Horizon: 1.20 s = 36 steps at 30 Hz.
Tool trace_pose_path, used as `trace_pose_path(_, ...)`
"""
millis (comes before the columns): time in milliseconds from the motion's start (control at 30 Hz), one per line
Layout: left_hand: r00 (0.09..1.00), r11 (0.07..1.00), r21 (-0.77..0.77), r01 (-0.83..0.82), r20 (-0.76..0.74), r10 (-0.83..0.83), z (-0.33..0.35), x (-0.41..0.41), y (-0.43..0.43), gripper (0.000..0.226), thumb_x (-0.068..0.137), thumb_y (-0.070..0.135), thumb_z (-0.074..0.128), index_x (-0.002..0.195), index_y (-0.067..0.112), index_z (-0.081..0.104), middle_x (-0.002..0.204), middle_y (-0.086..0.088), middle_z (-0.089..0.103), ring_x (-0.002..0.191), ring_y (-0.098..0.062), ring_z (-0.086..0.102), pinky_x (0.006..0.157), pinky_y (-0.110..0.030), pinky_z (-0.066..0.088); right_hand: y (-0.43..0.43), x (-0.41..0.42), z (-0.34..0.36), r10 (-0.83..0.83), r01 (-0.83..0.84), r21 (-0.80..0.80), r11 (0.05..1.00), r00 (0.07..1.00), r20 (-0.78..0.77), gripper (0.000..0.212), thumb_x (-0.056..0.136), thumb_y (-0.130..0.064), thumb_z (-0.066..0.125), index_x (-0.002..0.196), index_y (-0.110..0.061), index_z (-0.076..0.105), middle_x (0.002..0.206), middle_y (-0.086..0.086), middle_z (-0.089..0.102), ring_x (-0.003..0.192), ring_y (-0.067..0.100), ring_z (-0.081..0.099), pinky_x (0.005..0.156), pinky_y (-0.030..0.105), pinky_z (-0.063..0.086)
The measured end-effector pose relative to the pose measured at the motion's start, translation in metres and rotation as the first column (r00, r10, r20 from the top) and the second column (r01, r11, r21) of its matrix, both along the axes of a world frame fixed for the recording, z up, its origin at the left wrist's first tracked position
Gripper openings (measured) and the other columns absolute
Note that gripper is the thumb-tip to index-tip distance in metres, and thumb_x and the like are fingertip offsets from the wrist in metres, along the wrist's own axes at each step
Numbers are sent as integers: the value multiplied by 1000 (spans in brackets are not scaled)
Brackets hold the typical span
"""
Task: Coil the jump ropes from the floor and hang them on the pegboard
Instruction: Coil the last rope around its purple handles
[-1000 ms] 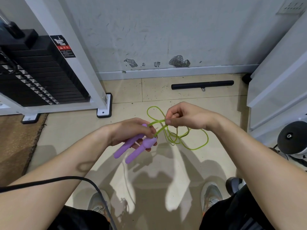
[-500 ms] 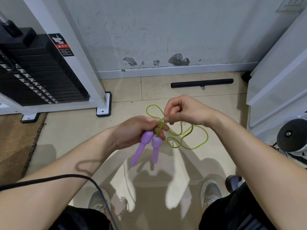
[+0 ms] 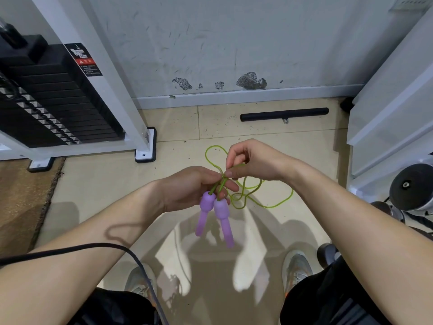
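**Head view: both hands pinch the green cord, handles hang free**

Head camera looks down at a jump rope (image 3: pixel 276 204) with a thin green cord and two purple handles (image 3: pixel 203 214). The left hand (image 3: pixel 187 187) has its grip closed on the cord just above the handles, fingers curled round both strands. The handles dangle side by side below that hand, touching near their bulbs and clear of the floor (image 3: pixel 93 184). The right hand (image 3: pixel 255 160) pinches the same cord between thumb and fingertips, just beside the left fingers. The rest of the cord lies in loose, overlapping loops on the tiles beyond and to the right of the hands.

Open floor runs from the person's shoes (image 3: pixel 296 268) forward to the wall (image 3: pixel 234 43). On the left it is bounded by a weight stack (image 3: pixel 54 109) and the white frame foot (image 3: pixel 145 146), with the frayed edge of a brown mat (image 3: pixel 21 195) nearer the person. A black bar (image 3: pixel 284 114) lies on the tiles near the skirting, well apart from the loops. The right side is closed in by a white cabinet (image 3: pixel 393 102) and a round weight (image 3: pixel 410 186) low beside it. The outermost loop lies near that side without touching it. A black cable (image 3: pixel 70 249) crosses over the left forearm.
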<state>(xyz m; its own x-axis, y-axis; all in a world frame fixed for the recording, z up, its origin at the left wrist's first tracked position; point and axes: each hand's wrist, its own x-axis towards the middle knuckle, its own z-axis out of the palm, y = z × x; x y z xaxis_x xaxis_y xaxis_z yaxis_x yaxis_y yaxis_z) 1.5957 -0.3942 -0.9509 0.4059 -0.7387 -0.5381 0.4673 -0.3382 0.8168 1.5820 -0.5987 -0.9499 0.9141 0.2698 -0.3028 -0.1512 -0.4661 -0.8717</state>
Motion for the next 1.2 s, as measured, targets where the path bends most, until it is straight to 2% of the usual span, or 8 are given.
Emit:
trace_pose_path(167, 994, 997, -26, -71, 79, 72, 0, -4, -1, 34, 108, 11, 31, 83, 10, 54, 62, 3, 43, 81, -25, 42, 69, -17, 50, -4, -1, -3, -54, 60, -98, 993, 997, 61, 28, 80, -34, 82, 72, -13, 66, 52, -11, 44, 50, 9, 36, 48, 22, 27)
trace_pose_path(267, 987, 981, -121, -154, 36, 159, 6, -3, 2, 30, 107, 11, 30, 84, 9, 49, 61, 2, 39, 77, -25, 43, 59, -14, 48, -10, -2, -7, -106, 105, 34, 994, 993, 59, 33, 88, -37, 75, 72, -12, 63, 57, 1, 36, 55, 16, 31, 52, 26, 27)
trace_pose_path(467, 941, 928, -193, -319, 55, 335, 4, 4, 6, 28, 107, 14, 30, 86, 11, 48, 65, 4, 47, 78, -22, 55, 74, -20, 48, -7, -1, -13, -121, 120, 175, 977, 993, -7, 28, 105, -17, 47, 86, -6, 65, 64, 5, 41, 57, 13, 39, 55, 22, 36)
trace_pose_path(633, 811, 822, -177, -541, 149, 565, -10, 7, 2, 26, 107, 16, 36, 86, 10, 51, 69, 2, 57, 89, -27, 51, 85, -36, 41, 13, -3, -14, -135, 172, -262, 949, 979, 154, 25, 103, -34, 38, 89, -25, 58, 72, -10, 59, 68, 14, 52, 65, 34, 41)
trace_pose_path(767, 682, 740, -140, -658, 305, 665, -12, 9, -2, 33, 106, 14, 36, 81, 12, 57, 74, 1, 59, 74, -24, 48, 63, -29, 45, 53, -20, -4, -117, 305, -428, 851, 904, 411, 22, 102, -30, 40, 92, -15, 54, 79, 10, 58, 78, 36, 53, 63, 39, 41)
trace_pose_path(867, 622, 667, -119, -736, 271, 735, -13, 0, -15, 37, 107, 13, 32, 81, 13, 59, 74, 2, 61, 69, -17, 54, 60, -24, 46, 74, -33, -6, 5, 218, -566, 795, 931, 366, 22, 101, -26, 42, 104, -10, 57, 96, 12, 62, 86, 35, 60, 63, 35, 36)
trace_pose_path(1067, 643, 630, -159, -760, -39, 765, -4, 5, -16, 25, 106, 19, 41, 104, 10, 64, 102, -2, 76, 88, -12, 73, 71, -24, 54, 77, -31, -12, 13, 194, -607, 771, 948, 319, 21, 100, -30, 47, 111, -13, 47, 98, 5, 58, 81, 30, 59, 61, 35, 38)
trace_pose_path(1200, 701, 693, -176, -699, 19, 713, -4, 6, -12, 24, 105, 18, 44, 116, 8, 63, 115, -1, 73, 99, -13, 71, 72, -24, 57, 71, -29, 1, -8, 117, -457, 882, 972, 234, 12, 97, -19, 42, 100, -11, 50, 92, 9, 64, 86, 32, 62, 70, 40, 49)
